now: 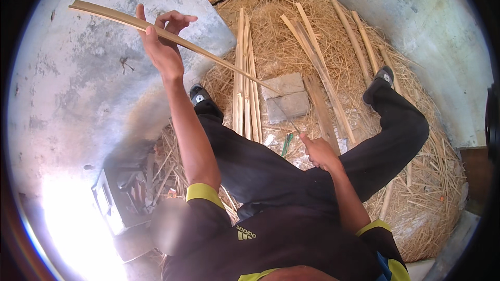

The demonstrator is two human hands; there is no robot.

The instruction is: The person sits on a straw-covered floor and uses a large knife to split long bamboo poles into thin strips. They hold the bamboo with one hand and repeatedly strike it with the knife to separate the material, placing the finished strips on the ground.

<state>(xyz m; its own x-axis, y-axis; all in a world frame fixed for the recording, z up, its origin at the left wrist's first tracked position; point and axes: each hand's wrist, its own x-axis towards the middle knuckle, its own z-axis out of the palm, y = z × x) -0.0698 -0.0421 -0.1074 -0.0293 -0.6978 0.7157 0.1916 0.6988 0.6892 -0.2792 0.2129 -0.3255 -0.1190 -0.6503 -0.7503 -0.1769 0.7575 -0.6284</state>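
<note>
Overhead, long bamboo strip (177, 39) slanted up-left, gripped near its upper third by raised left hand (162, 47); open concrete floor (78, 88) beyond. Right hand (319, 152) clenched low on a thin blade (285, 116). Split strips (246, 83) lay ahead on straw (416, 198).

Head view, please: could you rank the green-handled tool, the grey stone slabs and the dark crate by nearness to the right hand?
From the right hand:
1. Green-handled tool, just to its left on the straw.
2. Grey stone slabs, ahead of it, between the legs.
3. Dark crate, far off on the person's left side.
</note>
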